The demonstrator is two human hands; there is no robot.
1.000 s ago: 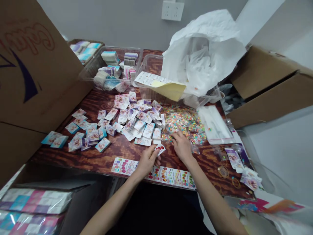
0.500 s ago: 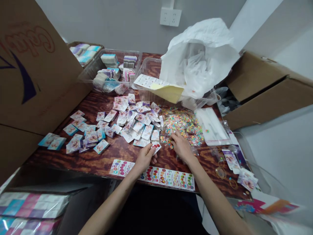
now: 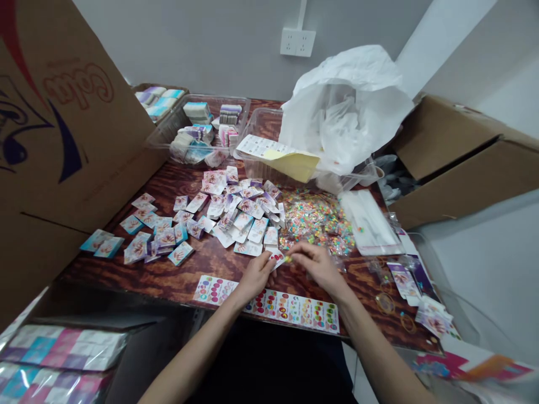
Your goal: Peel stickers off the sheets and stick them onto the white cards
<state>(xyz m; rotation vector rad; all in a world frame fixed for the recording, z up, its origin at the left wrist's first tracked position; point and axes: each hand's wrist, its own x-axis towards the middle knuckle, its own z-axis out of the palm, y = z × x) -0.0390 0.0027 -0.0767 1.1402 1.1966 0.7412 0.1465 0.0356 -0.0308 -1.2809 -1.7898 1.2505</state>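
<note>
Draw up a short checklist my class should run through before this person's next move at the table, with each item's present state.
1. Left hand has a firm hold on the small printed card: ok.
2. Right hand's fingers have hold of the small coloured piece: cannot tell, it is too small.
3. Sticker sheets lie flat on the wooden table in front of the hands: ok.
4. Loose cards are kept apart from the clear bag of colourful pieces: not ok, the nearest cards reach its edge.
5. That bag is sealed: cannot tell.
</note>
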